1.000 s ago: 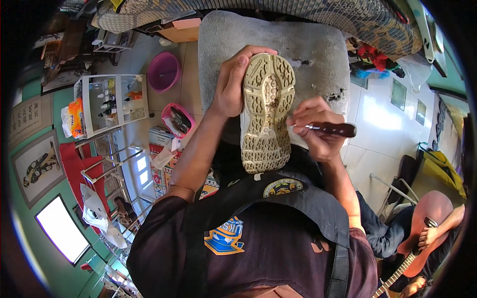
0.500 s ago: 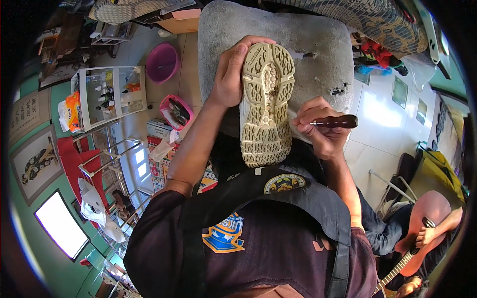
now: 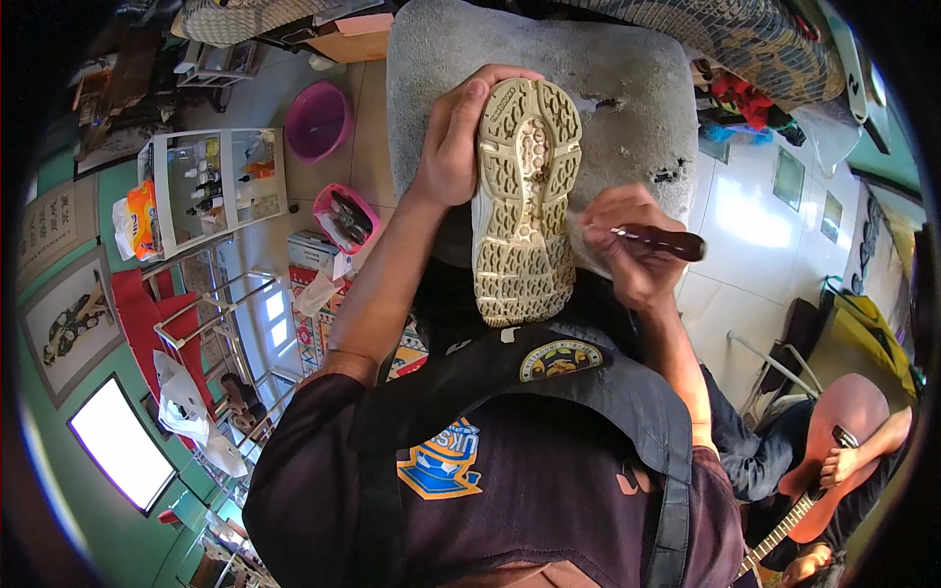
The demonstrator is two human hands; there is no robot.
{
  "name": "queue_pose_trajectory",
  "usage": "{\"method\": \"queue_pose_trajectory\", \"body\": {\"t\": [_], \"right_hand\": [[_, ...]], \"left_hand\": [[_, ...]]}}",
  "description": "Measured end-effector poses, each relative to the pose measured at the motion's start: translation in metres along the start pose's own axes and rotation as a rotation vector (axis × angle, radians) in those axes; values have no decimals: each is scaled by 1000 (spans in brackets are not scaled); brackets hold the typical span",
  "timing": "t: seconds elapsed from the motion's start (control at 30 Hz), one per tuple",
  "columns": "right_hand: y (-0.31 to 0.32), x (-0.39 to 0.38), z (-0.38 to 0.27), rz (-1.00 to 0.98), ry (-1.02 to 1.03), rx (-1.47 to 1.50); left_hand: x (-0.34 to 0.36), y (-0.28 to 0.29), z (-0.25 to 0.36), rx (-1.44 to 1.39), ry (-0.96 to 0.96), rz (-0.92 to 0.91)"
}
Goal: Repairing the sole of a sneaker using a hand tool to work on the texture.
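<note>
A sports shoe (image 3: pixel 524 269) is held sole up above my lap, its cream treaded outsole facing me and its heel end away from me. My left hand (image 3: pixel 456 142) grips it by the left side near the heel, fingers wrapped over the far edge. Just right of the sole, my right hand (image 3: pixel 637 255) is closed round an awl (image 3: pixel 676 243) with a dark brown glossy handle. Its thin metal shaft runs left among my fingers, and motion blur hides the tip. A small gap seems to separate this hand from the shoe.
A worn grey padded seat (image 3: pixel 470 49) lies beyond the shoe. At left are a purple basin (image 3: pixel 320 122), a pink tub (image 3: pixel 347 220) and a shelf of bottles (image 3: pixel 216 186). At lower right, another person's hand (image 3: pixel 839 467) rests on a guitar (image 3: pixel 853 421).
My right hand has shifted slightly and is now blurred; the awl's handle tilts down more to the right. Shoe and left hand have moved up only a little.
</note>
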State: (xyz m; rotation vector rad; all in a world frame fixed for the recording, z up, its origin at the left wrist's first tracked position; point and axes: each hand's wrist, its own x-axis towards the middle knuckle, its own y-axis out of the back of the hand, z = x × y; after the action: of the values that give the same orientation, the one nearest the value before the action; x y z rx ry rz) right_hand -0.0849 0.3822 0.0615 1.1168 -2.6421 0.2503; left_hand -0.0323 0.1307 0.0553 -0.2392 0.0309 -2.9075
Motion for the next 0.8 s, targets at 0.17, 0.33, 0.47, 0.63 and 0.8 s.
{"method": "queue_pose_trajectory", "body": {"t": [0.17, 0.33, 0.47, 0.63, 0.8], "right_hand": [[-11, 13, -2, -25, 148, -78], [-25, 24, -7, -97, 300, -220], [-26, 27, -10, -97, 290, -258], [-26, 26, -11, -128, 275, -293], [-27, 27, -11, -106, 260, -298]], "left_hand": [[1, -2, -1, -8, 14, 2], [1, -3, -1, -2, 2, 25], [1, -2, -3, -8, -2, 24], [1, -2, -3, -21, 16, 27], [3, 0, -1, 22, 3, 9]]}}
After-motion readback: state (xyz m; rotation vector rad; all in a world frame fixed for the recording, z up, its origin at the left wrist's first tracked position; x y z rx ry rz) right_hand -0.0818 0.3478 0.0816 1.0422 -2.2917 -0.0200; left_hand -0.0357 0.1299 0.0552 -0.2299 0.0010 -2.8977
